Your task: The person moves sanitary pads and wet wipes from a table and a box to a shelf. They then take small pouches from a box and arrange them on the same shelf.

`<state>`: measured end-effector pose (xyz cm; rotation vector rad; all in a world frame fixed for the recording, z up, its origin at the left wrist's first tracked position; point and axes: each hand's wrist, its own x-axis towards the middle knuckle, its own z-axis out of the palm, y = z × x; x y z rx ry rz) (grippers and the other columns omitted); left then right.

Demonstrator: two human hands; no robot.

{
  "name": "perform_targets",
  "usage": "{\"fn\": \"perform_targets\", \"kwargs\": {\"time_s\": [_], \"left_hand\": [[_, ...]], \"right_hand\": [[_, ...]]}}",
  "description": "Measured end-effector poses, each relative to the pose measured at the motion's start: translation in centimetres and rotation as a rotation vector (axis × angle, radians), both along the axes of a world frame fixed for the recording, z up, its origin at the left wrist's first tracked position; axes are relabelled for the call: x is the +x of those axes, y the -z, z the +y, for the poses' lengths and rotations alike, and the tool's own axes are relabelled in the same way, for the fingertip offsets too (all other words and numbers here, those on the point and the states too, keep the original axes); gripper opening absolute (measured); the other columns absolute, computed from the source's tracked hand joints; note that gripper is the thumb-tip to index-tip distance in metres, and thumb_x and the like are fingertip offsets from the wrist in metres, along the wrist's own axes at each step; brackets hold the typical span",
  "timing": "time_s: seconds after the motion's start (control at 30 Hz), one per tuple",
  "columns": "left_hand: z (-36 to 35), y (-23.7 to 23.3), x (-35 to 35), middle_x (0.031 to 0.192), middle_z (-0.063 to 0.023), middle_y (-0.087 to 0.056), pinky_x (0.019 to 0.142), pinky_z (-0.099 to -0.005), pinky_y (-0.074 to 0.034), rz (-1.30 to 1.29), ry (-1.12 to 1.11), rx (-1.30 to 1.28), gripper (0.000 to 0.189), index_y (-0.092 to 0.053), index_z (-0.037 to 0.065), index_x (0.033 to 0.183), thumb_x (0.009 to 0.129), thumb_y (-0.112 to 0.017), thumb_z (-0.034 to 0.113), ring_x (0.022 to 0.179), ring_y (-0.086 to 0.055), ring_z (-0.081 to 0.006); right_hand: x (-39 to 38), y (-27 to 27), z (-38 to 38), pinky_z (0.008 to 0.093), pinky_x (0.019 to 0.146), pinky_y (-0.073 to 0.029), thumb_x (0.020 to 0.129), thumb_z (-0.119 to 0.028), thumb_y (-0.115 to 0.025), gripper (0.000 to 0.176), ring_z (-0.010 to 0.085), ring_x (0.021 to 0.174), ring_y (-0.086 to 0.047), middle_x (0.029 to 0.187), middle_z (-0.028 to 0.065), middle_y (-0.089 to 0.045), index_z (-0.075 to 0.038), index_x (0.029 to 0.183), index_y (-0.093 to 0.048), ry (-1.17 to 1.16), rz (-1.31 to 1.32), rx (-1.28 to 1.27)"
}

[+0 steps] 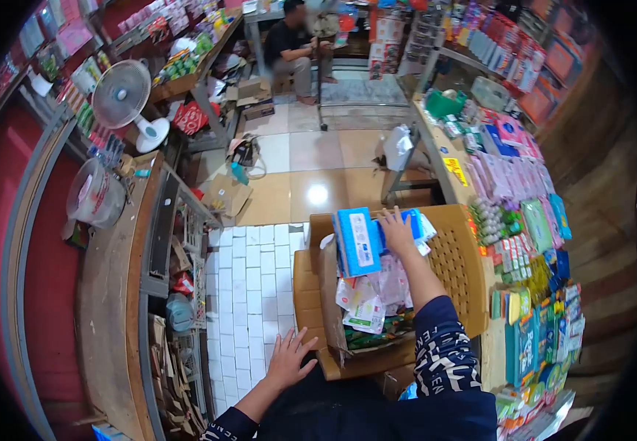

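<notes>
1. Blue plastic film wraps the flat packet (410, 218) under the right grip (396, 231). The fingers lie apart on the packet's top, resting on it rather than closed round it.
2. Just beside it a second blue packet (357, 241) with a white label stands tilted on edge, at the far end of the load.
3. Both packets look light and soft-sided, and the film is probably slick. A pinch across a short edge, thumb under and fingers over, would likely hold better than a flat palm.
4. They top an open cardboard box (329, 294) heaped with white and pink sachets (377, 287), with green packs (377, 338) at the near end. The pile is loose and could slide.
5. The box sits on a brown plastic chair (458, 257).
6. The left grip (289, 360) is empty, fingers fanned wide, hovering near the chair's near corner over the white-tiled floor (249, 294).
7. To the right, a surface (443, 158) carries rows of packaged goods.
</notes>
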<state>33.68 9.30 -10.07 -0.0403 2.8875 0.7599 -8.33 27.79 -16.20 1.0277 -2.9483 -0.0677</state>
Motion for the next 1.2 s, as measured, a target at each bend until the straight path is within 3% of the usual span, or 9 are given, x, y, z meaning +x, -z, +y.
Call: {"fn": "perform_targets", "kwargs": {"time_s": [0.13, 0.17, 0.3, 0.5, 0.63, 0.8, 0.93, 1.03, 1.2], "left_hand": [[-0.3, 1.2, -0.4, 0.151, -0.0117, -0.034, 0.111, -0.0634, -0.022, -0.035, -0.052, -0.002, 0.057, -0.048, 0.024, 0.139, 0.086, -0.064, 0.04, 0.14, -0.026, -0.0404], [-0.4, 1.4, -0.6, 0.151, -0.0117, -0.034, 0.111, -0.0635, -0.022, -0.036, -0.059, -0.003, 0.057, -0.048, 0.024, 0.139, 0.086, -0.064, 0.04, 0.14, -0.026, -0.0404], [-0.3, 1.3, -1.9, 0.151, -0.0116, -0.034, 0.111, -0.0627, -0.023, -0.051, -0.046, -0.001, 0.056, -0.049, 0.024, 0.139, 0.087, -0.063, 0.04, 0.14, -0.027, -0.0397], [-0.4, 0.6, -4.3, 0.151, -0.0117, -0.034, 0.111, -0.0605, -0.026, 0.014, -0.03, 0.043, 0.058, -0.048, 0.024, 0.139, 0.087, -0.063, 0.042, 0.139, -0.03, -0.039], [-0.4, -0.2, -5.3, 0.152, -0.0119, -0.032, 0.111, -0.0591, -0.027, 0.024, -0.031, 0.079, 0.068, -0.04, 0.023, 0.145, 0.085, -0.064, 0.043, 0.14, -0.029, -0.0381], [0.3, -4.0, -8.7, 0.156, -0.012, -0.025, 0.112, -0.0593, -0.024, 0.167, -0.038, 0.138, 0.088, -0.029, 0.02, 0.151, 0.078, -0.073, 0.043, 0.142, -0.025, -0.0387], [1.2, -7.1, -10.8, 0.156, -0.0123, -0.024, 0.114, -0.0611, -0.017, 0.323, -0.009, 0.087, 0.098, -0.028, 0.02, 0.151, 0.071, -0.079, 0.046, 0.143, -0.022, -0.0392], [1.7, -8.0, -10.7, 0.155, -0.0119, -0.026, 0.114, -0.0629, -0.013, 0.315, 0.046, -0.019, 0.1, -0.028, 0.02, 0.15, 0.068, -0.08, 0.047, 0.144, -0.021, -0.0381], [-0.6, -5.7, -8.5, 0.132, -0.0079, -0.055, 0.108, -0.0497, -0.031, 0.222, -0.07, 0.277, 0.074, -0.048, 0.015, 0.132, 0.067, -0.081, 0.029, 0.129, -0.046, -0.0297]], "right_hand": [[-2.0, -1.0, -0.9, 0.06, 0.108, -0.026, 0.094, -0.015, -0.048, 0.053, 0.0321, 0.138, -0.036, 0.145, 0.0025, -0.045, -0.022, 0.146, -0.038, 0.01, -0.222, 0.264], [-2.0, -1.2, -0.7, 0.055, 0.104, -0.031, 0.086, -0.021, -0.065, 0.064, 0.0287, 0.125, -0.046, 0.13, 0.0051, -0.053, -0.023, 0.144, -0.041, -0.039, -0.123, 0.267], [-2.3, -2.2, 1.6, 0.0507, 0.099, -0.036, 0.053, -0.029, -0.09, 0.088, 0.0268, 0.113, -0.05, 0.114, 0.0078, -0.055, -0.02, 0.131, -0.052, -0.089, -0.053, 0.302], [-1.5, -4.7, 8.0, 0.0431, 0.086, -0.047, 0.058, -0.016, -0.087, 0.065, 0.0336, 0.105, -0.055, 0.109, 0.0117, -0.054, -0.013, 0.114, -0.055, 0.252, 0.071, -0.212], [2.1, -8.8, 12.4, 0.042, 0.086, -0.048, 0.061, -0.006, -0.082, 0.061, 0.036, 0.103, -0.057, 0.106, 0.0142, -0.055, -0.007, 0.115, -0.053, 0.205, -0.011, -0.718], [10.5, -10.1, 13.6, 0.0334, 0.095, -0.046, 0.077, -0.004, -0.071, 0.051, 0.0183, 0.109, -0.058, 0.118, 0.0083, -0.061, -0.004, 0.124, -0.054, 0.305, -0.509, -1.25], [16.4, -9.0, 11.7, 0.034, 0.096, -0.046, 0.09, -0.009, -0.061, 0.038, 0.0179, 0.111, -0.058, 0.121, 0.0093, -0.061, -0.002, 0.126, -0.053, 0.396, -0.818, -1.338], [19.1, -8.3, 8.9, 0.0339, 0.097, -0.046, 0.093, -0.012, -0.058, 0.037, 0.0176, 0.113, -0.056, 0.122, 0.0094, -0.059, -0.001, 0.127, -0.051, 0.181, -0.955, -1.332], [19.7, -3.9, 5.2, 0.0363, 0.098, -0.044, 0.071, -0.015, -0.081, 0.077, 0.0211, 0.114, -0.055, 0.125, 0.009, -0.057, -0.008, 0.138, -0.045, 0.004, -1.126, -1.02]]}}
